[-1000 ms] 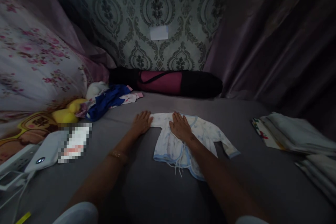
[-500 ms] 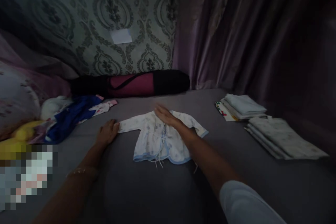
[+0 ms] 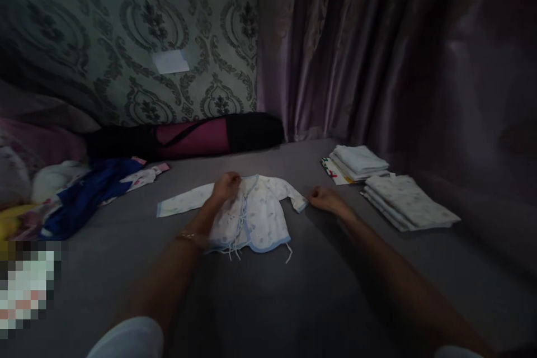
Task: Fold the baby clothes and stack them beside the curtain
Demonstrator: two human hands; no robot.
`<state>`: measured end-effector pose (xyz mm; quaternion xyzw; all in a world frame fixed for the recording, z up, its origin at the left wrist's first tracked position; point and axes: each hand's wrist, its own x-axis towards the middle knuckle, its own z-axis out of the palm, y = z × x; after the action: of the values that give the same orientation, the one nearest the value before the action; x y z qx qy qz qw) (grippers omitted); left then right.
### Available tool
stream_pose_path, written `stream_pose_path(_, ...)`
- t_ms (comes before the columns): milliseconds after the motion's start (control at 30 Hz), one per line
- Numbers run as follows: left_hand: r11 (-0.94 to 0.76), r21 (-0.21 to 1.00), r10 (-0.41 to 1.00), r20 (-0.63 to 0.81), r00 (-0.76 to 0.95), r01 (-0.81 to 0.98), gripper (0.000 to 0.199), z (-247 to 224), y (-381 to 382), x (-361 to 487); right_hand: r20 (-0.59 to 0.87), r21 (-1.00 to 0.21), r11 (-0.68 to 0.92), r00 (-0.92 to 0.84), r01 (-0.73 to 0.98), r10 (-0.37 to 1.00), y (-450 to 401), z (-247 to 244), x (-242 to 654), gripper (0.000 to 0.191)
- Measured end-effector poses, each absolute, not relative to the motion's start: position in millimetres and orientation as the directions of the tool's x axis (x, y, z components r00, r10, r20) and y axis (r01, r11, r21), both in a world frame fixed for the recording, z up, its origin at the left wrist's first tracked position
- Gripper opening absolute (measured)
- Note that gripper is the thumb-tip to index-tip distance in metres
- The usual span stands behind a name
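Observation:
A small white baby shirt with a faint print, blue edging and tie strings lies front up on the grey sheet, its sleeves spread to both sides. My left hand is on the shirt beside the collar, fingers curled together on the cloth and covering part of the shoulder. At the other sleeve, my right hand pinches the blue-edged cuff between thumb and fingers. The left sleeve's cuff lies flat and untouched.
Folded cloths in two stacks, a back one and a front one, lie to the right. Crumpled blue clothing and a pale plush toy are at left. A black and maroon long bag lies against the wall.
My left hand has moved right from the sleeve end to the collar area. My right hand has left the chest and taken the right cuff. The view has turned slightly right.

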<state>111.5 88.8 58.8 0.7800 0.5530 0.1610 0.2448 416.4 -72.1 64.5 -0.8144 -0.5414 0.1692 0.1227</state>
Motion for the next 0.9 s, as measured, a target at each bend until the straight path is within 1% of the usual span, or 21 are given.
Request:
stream_pose_path(67, -0.260, 0.496, 0.946, -0.043, 0.323, 0.828, 0.031, 56.7, 83.0, 145.4, -0.162, -0.340, -0.400, 0.366, 0.851, 0.917, -76.9, 61.8, 411.4, 0.033)
stream_pose_path(167, -0.214, 0.411, 0.963, -0.064, 0.263, 0.886, 0.029, 55.2, 77.0, 174.4, -0.140, -0.319, -0.373, 0.346, 0.871, 0.928, -79.6, 58.2, 407.4, 0.031)
stream_pose_path(233, -0.184, 0.365, 0.971, -0.078, 0.227, 0.913, 0.026, 54.6, 75.6, 182.6, -0.145, -0.317, -0.357, 0.327, 0.879, 0.934, -79.5, 56.8, 406.4, 0.030)
stream_pose_path(333, -0.171, 0.318, 0.975, -0.084, 0.208, 0.933, 0.020, 53.1, 74.9, 186.4, -0.146, -0.347, -0.336, 0.303, 0.876, 0.942, -76.3, 56.4, 405.5, 0.026)
stream_pose_path(400, -0.203, 0.301, 0.970, -0.067, 0.233, 0.932, 0.018, 51.7, 73.9, 186.2, -0.130, -0.382, -0.333, 0.307, 0.862, 0.943, -71.9, 57.0, 406.0, 0.021)
stream_pose_path(533, -0.285, 0.285, 0.955, 0.004, 0.296, 0.915, 0.018, 49.6, 71.1, 181.6, -0.054, -0.469, -0.375, 0.398, 0.799, 0.916, -58.7, 58.0, 413.6, 0.015)
stream_pose_path(633, -0.352, 0.293, 0.934, 0.049, 0.354, 0.889, 0.022, 49.0, 70.4, 176.7, -0.030, -0.506, -0.415, 0.465, 0.757, 0.885, -47.4, 56.2, 422.1, 0.018)
stream_pose_path(700, -0.384, 0.286, 0.921, 0.050, 0.387, 0.878, 0.022, 48.9, 70.8, 174.0, -0.002, -0.517, -0.436, 0.509, 0.736, 0.861, -40.5, 53.4, 425.8, 0.022)
stream_pose_path(767, -0.411, 0.248, 0.909, 0.034, 0.416, 0.878, 0.023, 48.6, 71.7, 171.9, 0.038, -0.522, -0.442, 0.538, 0.730, 0.842, -35.3, 49.9, 427.1, 0.027)
stream_pose_path(833, -0.450, 0.179, 0.891, 0.020, 0.454, 0.875, 0.023, 47.8, 73.1, 169.8, 0.074, -0.524, -0.432, 0.545, 0.734, 0.835, -32.5, 46.2, 426.9, 0.029)
stream_pose_path(900, -0.492, 0.099, 0.869, 0.001, 0.495, 0.865, 0.024, 46.2, 74.8, 167.3, 0.126, -0.496, -0.404, 0.524, 0.769, 0.842, -32.4, 43.0, 426.9, 0.031)
